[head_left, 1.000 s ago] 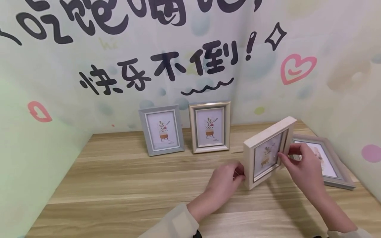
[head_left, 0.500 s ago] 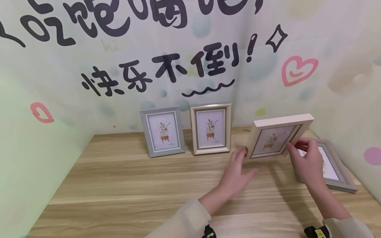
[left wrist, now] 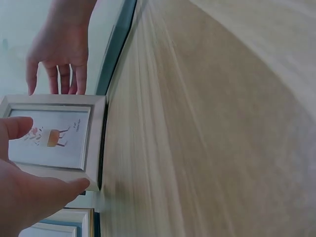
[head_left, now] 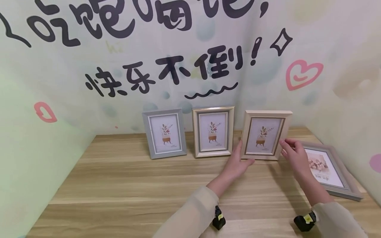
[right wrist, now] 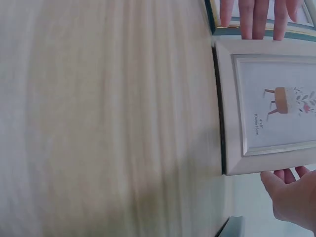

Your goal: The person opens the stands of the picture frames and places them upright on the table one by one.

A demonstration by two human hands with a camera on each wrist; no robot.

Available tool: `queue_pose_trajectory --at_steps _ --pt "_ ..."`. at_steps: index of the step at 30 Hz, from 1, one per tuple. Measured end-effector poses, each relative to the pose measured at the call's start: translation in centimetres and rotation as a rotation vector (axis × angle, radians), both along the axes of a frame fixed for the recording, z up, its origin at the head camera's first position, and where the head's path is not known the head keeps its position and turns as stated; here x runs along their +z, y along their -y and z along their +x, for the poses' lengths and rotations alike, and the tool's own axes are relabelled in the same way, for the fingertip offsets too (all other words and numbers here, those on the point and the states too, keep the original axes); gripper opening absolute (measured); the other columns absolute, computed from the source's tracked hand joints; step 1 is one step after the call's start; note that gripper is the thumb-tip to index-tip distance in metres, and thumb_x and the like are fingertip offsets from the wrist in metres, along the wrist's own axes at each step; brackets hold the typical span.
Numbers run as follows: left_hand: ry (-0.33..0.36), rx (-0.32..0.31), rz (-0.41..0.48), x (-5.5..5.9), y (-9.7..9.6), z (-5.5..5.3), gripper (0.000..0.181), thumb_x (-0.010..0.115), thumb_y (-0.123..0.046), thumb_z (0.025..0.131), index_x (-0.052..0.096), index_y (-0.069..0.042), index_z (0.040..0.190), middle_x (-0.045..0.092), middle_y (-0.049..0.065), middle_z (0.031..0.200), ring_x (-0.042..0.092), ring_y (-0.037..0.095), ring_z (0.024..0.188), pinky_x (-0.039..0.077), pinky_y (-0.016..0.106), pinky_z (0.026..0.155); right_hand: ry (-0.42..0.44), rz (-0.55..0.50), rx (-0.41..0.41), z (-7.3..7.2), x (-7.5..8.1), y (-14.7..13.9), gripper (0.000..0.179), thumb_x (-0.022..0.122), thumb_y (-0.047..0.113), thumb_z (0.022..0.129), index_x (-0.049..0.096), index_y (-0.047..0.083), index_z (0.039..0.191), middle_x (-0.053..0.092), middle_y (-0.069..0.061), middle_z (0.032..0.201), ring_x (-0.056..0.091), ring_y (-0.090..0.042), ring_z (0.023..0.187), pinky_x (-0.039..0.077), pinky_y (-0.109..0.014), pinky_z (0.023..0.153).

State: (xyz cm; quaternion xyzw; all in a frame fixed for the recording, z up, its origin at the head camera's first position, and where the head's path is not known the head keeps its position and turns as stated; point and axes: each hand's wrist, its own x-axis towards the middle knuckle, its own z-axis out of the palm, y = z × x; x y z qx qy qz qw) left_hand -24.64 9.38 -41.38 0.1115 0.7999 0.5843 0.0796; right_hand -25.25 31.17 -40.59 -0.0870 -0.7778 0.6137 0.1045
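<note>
A cream picture frame with a potted-plant print stands upright on the wooden table, third in a row. My left hand is at its left edge, fingers straight and thumb across the lower front corner; the left wrist view shows this thumb close up. Along the frame's right edge, the fingers of my right hand touch the side; they look straight in the left wrist view, where the right hand reaches down to the frame. A gold-edged frame and a grey-blue frame stand to the left.
A larger grey-brown frame lies flat at the right, partly behind my right forearm. A printed cloth backdrop rises behind the wood-grain table. Small black cameras sit at both wrists.
The cream frame has turned from slanted and lifted to upright, facing forward beside the gold-edged frame. My left hand moved up from its lower corner to its left edge; the right hand's pinch has loosened.
</note>
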Motion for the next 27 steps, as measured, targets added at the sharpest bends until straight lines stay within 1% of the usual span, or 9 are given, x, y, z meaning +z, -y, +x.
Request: queue_pose_trajectory --at_steps 3,6,11,14,18,20,22,25,27 --pt "-0.005 -0.011 -0.025 0.1 -0.2 -0.2 0.085 0.068 -0.027 0.092 0.018 -0.017 0.160 0.021 0.007 0.167 0.028 0.028 0.151 0.024 0.046 0.126 0.002 0.038 0.016 0.0 0.1 -0.2 0.048 0.054 0.037 0.101 0.045 0.000 0.130 0.047 0.018 0.103 0.049 0.014 0.093 0.050 -0.002 0.081" --pt "-0.015 -0.016 -0.061 0.4 -0.4 -0.2 0.086 0.069 -0.028 0.092 0.018 -0.014 0.160 0.021 0.007 0.167 0.027 0.027 0.152 0.024 0.044 0.126 0.001 0.091 0.036 0.1 0.3 -0.3 0.064 0.052 0.038 0.102 0.036 -0.012 0.140 0.047 0.019 0.104 0.050 0.017 0.092 0.050 -0.002 0.081" --pt "-0.012 -0.001 -0.110 0.8 -0.5 -0.1 0.086 0.070 -0.027 0.091 0.020 -0.012 0.159 0.022 0.011 0.166 0.030 0.030 0.150 0.027 0.044 0.125 0.012 0.137 0.081 0.4 0.6 -0.5 0.069 0.049 0.038 0.103 0.031 -0.014 0.145 0.047 0.017 0.108 0.050 0.019 0.092 0.050 -0.001 0.080" --pt "-0.035 0.039 -0.134 0.8 -0.5 0.2 0.084 0.071 -0.024 0.090 0.024 -0.011 0.158 0.024 0.012 0.165 0.038 0.033 0.145 0.034 0.044 0.121 0.025 0.176 0.127 0.5 0.7 -0.9 0.069 0.046 0.038 0.105 0.028 -0.014 0.147 0.049 -0.001 0.122 0.045 0.021 0.093 0.049 -0.001 0.080" --pt "-0.119 0.088 -0.154 1.0 -0.9 0.8 0.080 0.072 -0.020 0.088 0.029 -0.012 0.156 0.027 0.009 0.163 0.045 0.032 0.140 0.044 0.041 0.114 0.017 0.305 0.148 1.1 1.1 -2.1 0.068 0.043 0.037 0.106 0.026 -0.012 0.150 0.040 -0.026 0.140 0.041 0.026 0.088 0.047 0.001 0.075" --pt "-0.156 0.085 -0.139 1.2 -1.2 1.2 0.077 0.071 -0.019 0.089 0.031 -0.012 0.155 0.027 0.007 0.163 0.045 0.031 0.140 0.046 0.038 0.112 -0.005 0.339 0.144 1.5 1.2 -3.0 0.066 0.045 0.034 0.106 0.027 -0.013 0.149 0.053 -0.011 0.131 0.042 0.027 0.086 0.046 0.001 0.073" --pt "-0.172 0.071 -0.112 1.4 -1.5 1.6 0.074 0.070 -0.018 0.089 0.033 -0.013 0.154 0.028 0.004 0.163 0.045 0.027 0.141 0.046 0.034 0.111 -0.036 0.370 0.144 2.0 1.3 -4.0 0.063 0.046 0.030 0.105 0.029 -0.013 0.147 0.058 0.013 0.118 0.043 0.028 0.086 0.045 0.001 0.071" --pt "-0.181 0.027 -0.089 1.5 -2.1 2.0 0.068 0.068 -0.016 0.091 0.037 -0.014 0.151 0.034 0.001 0.160 0.043 0.021 0.142 0.042 0.031 0.115 -0.088 0.372 0.140 2.5 1.0 -5.5 0.054 0.049 0.024 0.104 0.036 -0.010 0.144 0.044 0.042 0.101 0.043 0.029 0.088 0.044 0.000 0.069" --pt "-0.183 -0.008 -0.094 1.5 -2.5 2.3 0.063 0.067 -0.016 0.091 0.041 -0.014 0.149 0.041 0.000 0.157 0.044 0.017 0.142 0.039 0.028 0.117 -0.117 0.388 0.128 2.9 0.8 -6.6 0.045 0.051 0.022 0.103 0.044 0.000 0.142 0.044 0.045 0.100 0.043 0.030 0.089 0.042 0.000 0.069"
